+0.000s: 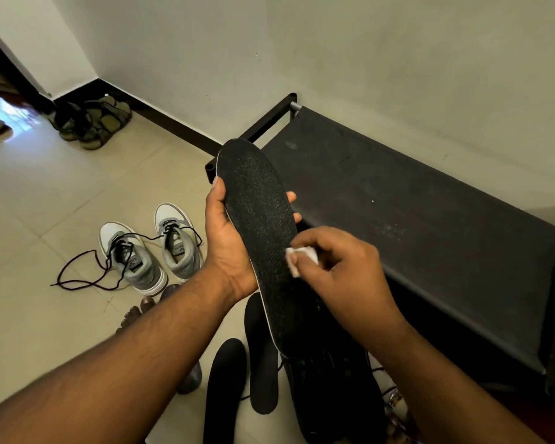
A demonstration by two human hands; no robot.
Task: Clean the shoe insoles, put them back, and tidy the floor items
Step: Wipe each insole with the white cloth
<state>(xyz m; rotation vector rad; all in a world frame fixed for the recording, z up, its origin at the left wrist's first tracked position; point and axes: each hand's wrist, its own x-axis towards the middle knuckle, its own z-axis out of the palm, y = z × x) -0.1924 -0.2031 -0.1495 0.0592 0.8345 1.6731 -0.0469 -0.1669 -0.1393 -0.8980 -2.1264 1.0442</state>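
Black insole (263,238) at frame centre, held up in the air, toe end toward the upper middle, heel end down toward the lower middle, speckled with pale dust across its top face, thin white edge showing along its left side. Left hand (228,248) wrapped around its middle from the left: thumb along the left edge, fingertips (291,197) peeking out past the right edge, closed firmly on the insole. Right hand (340,264) just right of centre, fingers curled and pinched on a small white wipe (302,256), pressed against the insole's right side. Below, in the lower middle, two more black insoles (226,389) lying flat on the tiled floor (61,193), side by side, beside a dark pair of shoes (330,389), mostly in shadow. Left of centre, a pair of grey and white sneakers (151,248) standing on the tiles, toes toward the lower edge, dark laces (77,274) trailing loose to the left. Bare toes (135,312) just under the sneakers. To the right, a black shoe rack (414,200) against the pale wall (366,59), dusty on top. Upper left, olive sandals (93,123) piled in the corner near a doorway.
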